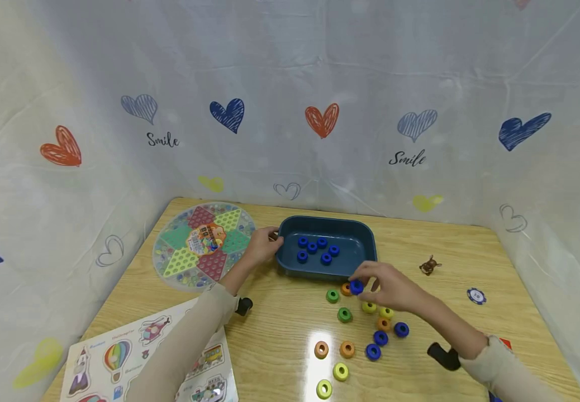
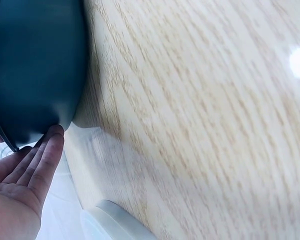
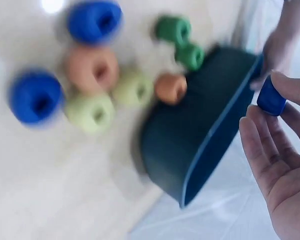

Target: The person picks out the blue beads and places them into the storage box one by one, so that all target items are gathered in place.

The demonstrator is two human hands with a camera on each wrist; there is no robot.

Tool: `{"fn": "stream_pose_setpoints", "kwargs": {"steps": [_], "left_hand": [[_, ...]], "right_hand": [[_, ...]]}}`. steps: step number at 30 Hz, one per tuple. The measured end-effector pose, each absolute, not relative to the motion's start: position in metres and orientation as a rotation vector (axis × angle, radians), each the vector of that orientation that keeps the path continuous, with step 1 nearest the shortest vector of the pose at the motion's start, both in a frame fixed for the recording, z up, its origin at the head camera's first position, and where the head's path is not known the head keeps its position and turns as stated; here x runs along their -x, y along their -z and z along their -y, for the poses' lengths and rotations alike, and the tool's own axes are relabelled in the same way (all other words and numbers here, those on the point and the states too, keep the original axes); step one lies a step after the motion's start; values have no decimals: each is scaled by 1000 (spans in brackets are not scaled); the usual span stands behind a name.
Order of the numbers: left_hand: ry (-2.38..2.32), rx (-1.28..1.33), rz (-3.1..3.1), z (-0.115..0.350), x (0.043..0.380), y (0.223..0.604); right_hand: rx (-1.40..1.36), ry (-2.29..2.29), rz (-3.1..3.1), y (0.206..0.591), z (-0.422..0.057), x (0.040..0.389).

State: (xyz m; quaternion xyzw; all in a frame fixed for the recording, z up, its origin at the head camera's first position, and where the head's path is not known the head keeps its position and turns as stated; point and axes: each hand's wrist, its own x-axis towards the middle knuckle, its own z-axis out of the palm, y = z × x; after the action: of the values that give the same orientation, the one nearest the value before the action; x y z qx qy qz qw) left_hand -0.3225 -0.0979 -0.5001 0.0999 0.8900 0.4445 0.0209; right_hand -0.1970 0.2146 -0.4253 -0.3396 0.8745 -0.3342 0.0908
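Note:
A dark teal tray (image 1: 326, 274) stands at the back of the table with several blue ring beads (image 1: 312, 247) in it. My left hand (image 1: 264, 245) grips the tray's left end, its fingers (image 2: 42, 167) along the outer wall and the thumb at the rim. With thumb and fingertips my right hand (image 1: 388, 285) pinches one blue ring bead (image 3: 271, 97), just off the tray's front right corner. Below that hand lie loose beads on the table: an orange bead (image 1: 384, 324), yellow beads (image 1: 369, 307), green beads (image 1: 345, 315) and blue beads (image 1: 373, 352).
A round Chinese checkers board (image 1: 179, 262) lies at the back left, a picture puzzle board (image 1: 94, 357) at the front left. On the right are a small brown animal figure (image 1: 428, 266) and a poker chip (image 1: 476, 296). A printed curtain (image 1: 280, 67) hangs behind the table.

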Motion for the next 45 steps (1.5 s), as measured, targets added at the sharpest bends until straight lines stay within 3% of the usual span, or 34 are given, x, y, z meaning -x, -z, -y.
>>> {"fn": "stream_pose_setpoints", "kwargs": {"steps": [9, 23, 35, 45], "left_hand": [[-1364, -294, -2744, 98, 320, 499], [-1368, -296, -2744, 96, 318, 493], [-1338, -283, -2761, 95, 318, 496], [-1366, -282, -2754, 96, 318, 495]], "right_hand": [[925, 900, -2709, 434, -211, 261], [778, 678, -2739, 456, -193, 325], [660, 539, -2774, 469, -192, 338], [762, 734, -2761, 459, -200, 325]]}}
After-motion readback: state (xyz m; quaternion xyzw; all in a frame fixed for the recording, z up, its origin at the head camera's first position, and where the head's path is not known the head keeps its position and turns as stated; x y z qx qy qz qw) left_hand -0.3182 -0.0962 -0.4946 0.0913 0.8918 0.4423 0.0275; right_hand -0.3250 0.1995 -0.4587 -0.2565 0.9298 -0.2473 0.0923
